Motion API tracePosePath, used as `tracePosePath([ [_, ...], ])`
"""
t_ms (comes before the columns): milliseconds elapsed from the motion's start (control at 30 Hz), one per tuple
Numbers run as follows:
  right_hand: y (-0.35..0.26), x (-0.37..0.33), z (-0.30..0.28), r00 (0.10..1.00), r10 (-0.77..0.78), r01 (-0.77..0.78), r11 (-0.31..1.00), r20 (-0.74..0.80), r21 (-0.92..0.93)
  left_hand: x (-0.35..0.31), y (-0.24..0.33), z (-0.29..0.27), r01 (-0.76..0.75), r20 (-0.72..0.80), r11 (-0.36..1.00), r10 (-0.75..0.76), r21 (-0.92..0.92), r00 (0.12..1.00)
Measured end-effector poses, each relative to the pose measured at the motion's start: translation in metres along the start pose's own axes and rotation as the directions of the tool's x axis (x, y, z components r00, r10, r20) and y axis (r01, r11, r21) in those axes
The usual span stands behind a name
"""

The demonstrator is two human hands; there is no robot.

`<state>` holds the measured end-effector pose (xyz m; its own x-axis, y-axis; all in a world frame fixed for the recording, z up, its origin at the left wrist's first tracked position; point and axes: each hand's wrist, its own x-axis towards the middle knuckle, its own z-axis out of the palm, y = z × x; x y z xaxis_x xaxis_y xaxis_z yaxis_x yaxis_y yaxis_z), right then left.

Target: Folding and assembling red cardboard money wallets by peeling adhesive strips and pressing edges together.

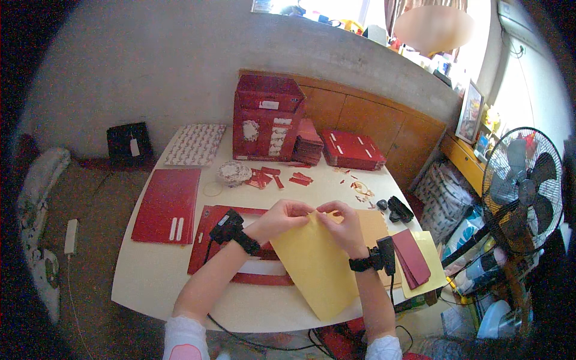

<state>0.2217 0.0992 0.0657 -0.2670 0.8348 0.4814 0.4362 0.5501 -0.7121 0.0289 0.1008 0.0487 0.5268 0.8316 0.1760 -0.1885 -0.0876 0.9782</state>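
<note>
Yellow sheet (315, 264): where is it, what's holding it?

Above the near-middle of the table (258, 303), slanting, low end toward the person. Left hand (279, 219) pinches the far edge, thumb and fingers nearly closed. Right hand (348, 231), same pinch, just beside it.

Why 2 hands that close?

My read: fingertip control at 1 spot, rest of the sheet hangs loose.

What's next to it?

Red panel (261, 278), flat, partly under the left forearm. Tan sheet (373, 223) behind the right hand. Maroon cards (414, 258) fanned on a pale yellow card (433, 264), right of the right wrist. Probably there for easy reach.

Further out?

Red boards (162, 204) at left, 2 white strips on top. Then red scraps (262, 178) and a crumpled ball (234, 173), likely kept beyond the hands as waste.

Back?

Red stack (351, 150) right, tall red box (264, 129) left of it. Bulk at the rear, presumably so it doesn't block the arms.
</note>
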Motion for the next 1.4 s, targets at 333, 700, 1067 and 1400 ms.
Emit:
tracePosePath([
  [333,-0.003,-0.002,0.0,0.997,-0.058,0.053,0.995,-0.056,-0.081,-0.002,0.007,0.003,0.005,-0.007,0.999,-0.005,0.036,1.0],
  [700,-0.003,-0.003,0.007,0.977,-0.194,0.176,0.969,-0.092,-0.171,-0.001,0.005,0.0,0.036,-0.042,0.997,-0.034,0.061,0.999],
  [1067,-0.001,-0.003,0.005,0.948,-0.313,0.3,0.94,-0.058,-0.164,0.001,0.002,-0.002,0.039,-0.038,0.997,-0.036,0.06,0.999],
  [1400,-0.008,-0.012,-0.008,0.951,-0.307,0.308,0.951,0.026,-0.014,-0.001,0.004,-0.004,0.093,-0.085,0.981,-0.079,0.171,0.993],
])
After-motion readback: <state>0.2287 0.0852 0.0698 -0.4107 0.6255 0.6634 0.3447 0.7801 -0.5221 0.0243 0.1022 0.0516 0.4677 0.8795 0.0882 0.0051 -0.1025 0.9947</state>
